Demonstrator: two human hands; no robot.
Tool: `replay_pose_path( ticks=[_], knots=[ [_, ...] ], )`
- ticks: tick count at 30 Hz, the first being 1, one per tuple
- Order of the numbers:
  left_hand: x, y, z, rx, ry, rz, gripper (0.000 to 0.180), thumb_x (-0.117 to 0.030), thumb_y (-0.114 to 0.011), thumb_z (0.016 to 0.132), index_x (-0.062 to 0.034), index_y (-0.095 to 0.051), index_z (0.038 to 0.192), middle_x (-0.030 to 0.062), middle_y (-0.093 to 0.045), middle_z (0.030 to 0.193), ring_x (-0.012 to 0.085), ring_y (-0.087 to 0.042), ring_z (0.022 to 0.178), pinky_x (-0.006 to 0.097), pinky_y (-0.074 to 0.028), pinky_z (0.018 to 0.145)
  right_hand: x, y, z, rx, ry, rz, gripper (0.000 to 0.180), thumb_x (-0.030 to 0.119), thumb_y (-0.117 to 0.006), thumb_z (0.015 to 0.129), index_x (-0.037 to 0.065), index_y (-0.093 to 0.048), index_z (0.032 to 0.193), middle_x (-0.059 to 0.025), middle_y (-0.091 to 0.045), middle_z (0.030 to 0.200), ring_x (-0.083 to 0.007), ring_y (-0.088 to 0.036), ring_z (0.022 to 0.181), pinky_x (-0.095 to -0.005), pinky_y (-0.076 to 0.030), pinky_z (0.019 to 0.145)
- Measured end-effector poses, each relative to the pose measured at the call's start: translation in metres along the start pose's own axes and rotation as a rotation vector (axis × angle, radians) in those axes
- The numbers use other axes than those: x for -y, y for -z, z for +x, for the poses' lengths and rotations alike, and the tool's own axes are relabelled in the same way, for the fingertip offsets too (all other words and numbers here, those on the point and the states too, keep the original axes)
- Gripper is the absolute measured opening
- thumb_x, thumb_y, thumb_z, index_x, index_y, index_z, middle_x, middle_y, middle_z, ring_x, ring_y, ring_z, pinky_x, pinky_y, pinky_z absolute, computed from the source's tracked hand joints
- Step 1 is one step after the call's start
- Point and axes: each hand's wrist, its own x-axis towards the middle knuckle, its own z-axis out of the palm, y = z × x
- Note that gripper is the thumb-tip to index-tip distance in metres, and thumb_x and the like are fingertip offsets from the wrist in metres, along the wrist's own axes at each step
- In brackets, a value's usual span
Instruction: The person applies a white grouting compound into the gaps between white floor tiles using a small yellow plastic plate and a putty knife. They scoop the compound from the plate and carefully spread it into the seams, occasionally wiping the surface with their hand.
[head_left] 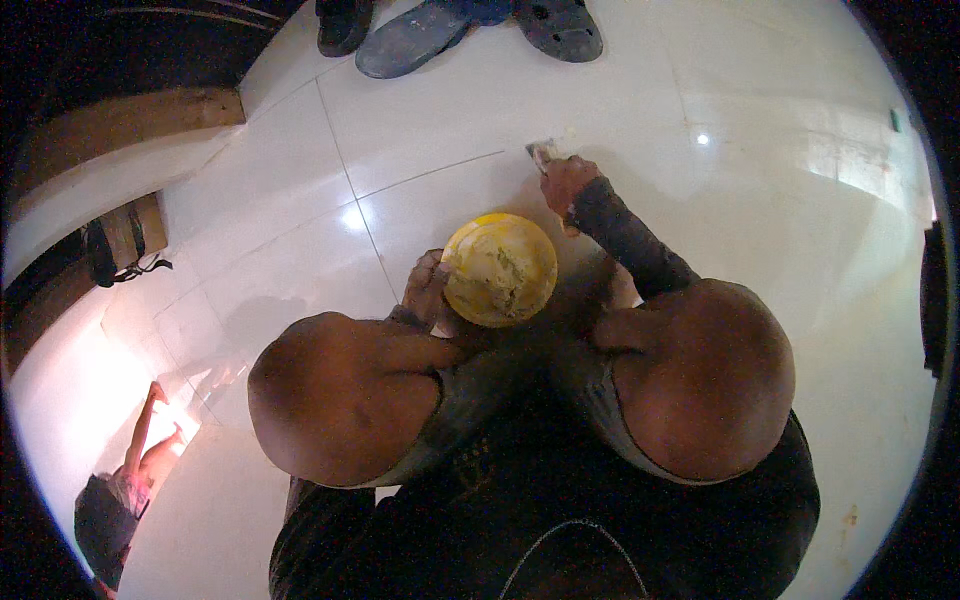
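Observation:
A round yellow bowl (552, 268) rests on the tiled floor between my bent knees, with pale, lumpy paste (500, 262) smeared over its inside. My left hand (427, 285) is closed on the bowl's left rim. Farther off and to the right, my right hand (573, 186) grips a putty knife (540, 152). Its blade points forward and left, low over the floor, and the end of its handle shows below the fist. Whether the blade touches the tile cannot be made out. A pale smear (568, 136) lies on the floor close to the blade.
Glossy white tiles (430, 120) with dark joints surround me. At the far edge are a grey shoe (412, 42) and a dark clog (562, 30). A wooden ledge (130, 122) stands at left, with dark straps (122, 242) below. Another person (108, 515) is at lower left.

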Motion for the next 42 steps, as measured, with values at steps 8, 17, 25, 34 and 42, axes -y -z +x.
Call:
replay_pose_path(
  ticks=[8, 17, 25, 34, 42],
  knots=[
    [-0.011, -0.001, -0.004, 0.0, -0.049, 0.011, 0.033, -0.025, -0.048, 0.103, 0.0014, -0.053, 0.124, 0.0096, -0.062, 0.116, 0.0182, -0.058, 0.106, 0.033, -0.047, 0.096, -0.04, -0.039, -0.014, -0.017, -0.085, -0.108, 0.042, 0.031, -0.051, 0.095, 0.012, -0.056, 0.132, -0.0169, -0.069, 0.089, -0.0384, -0.066, 0.087, -0.0525, -0.054, 0.074],
    [-0.038, -0.029, 0.008, -0.109, -0.131, -0.224, 0.04, -0.022, -0.048, 0.103, 0.0008, -0.048, 0.136, 0.0105, -0.061, 0.123, 0.0173, -0.06, 0.11, 0.031, -0.051, 0.094, 0.005, 0.055, -0.058, 0.089, 0.195, 0.326, 0.041, 0.038, -0.047, 0.097, 0.018, -0.058, 0.131, -0.0207, -0.068, 0.094, -0.039, -0.067, 0.088, -0.0519, -0.053, 0.08],
    [-0.047, -0.056, 0.015, -0.237, -0.171, -0.306, 0.039, -0.025, -0.049, 0.103, -0.003, -0.048, 0.135, 0.0115, -0.061, 0.122, 0.023, -0.064, 0.108, 0.038, -0.057, 0.087, 0.031, -0.013, -0.103, -0.012, 0.364, 0.323, 0.045, 0.028, -0.051, 0.097, 0.023, -0.049, 0.141, -0.0146, -0.07, 0.084, -0.039, -0.067, 0.079, -0.0514, -0.055, 0.07],
    [-0.007, -0.073, -0.002, -0.336, -0.266, -0.402, 0.043, -0.03, -0.056, 0.1, -0.004, -0.051, 0.134, 0.012, -0.064, 0.119, 0.0249, -0.067, 0.1, 0.039, -0.059, 0.08, 0.074, -0.08, -0.119, -0.118, 0.264, 0.258, 0.038, 0.028, -0.056, 0.093, 0.012, -0.062, 0.127, -0.0213, -0.066, 0.084, -0.0374, -0.066, 0.081, -0.0506, -0.052, 0.077],
    [0.022, -0.064, 0.021, -0.426, -0.344, -0.183, 0.03, -0.015, -0.055, 0.1, 0.0017, -0.06, 0.123, 0.0112, -0.068, 0.109, 0.0167, -0.066, 0.096, 0.031, -0.054, 0.08, 0.061, -0.054, -0.097, 0.258, 0.59, 0.458, 0.025, 0.028, -0.057, 0.09, 0.005, -0.065, 0.09, -0.0176, -0.067, 0.077, -0.0364, -0.067, 0.074, -0.0439, -0.054, 0.067]
  ],
)
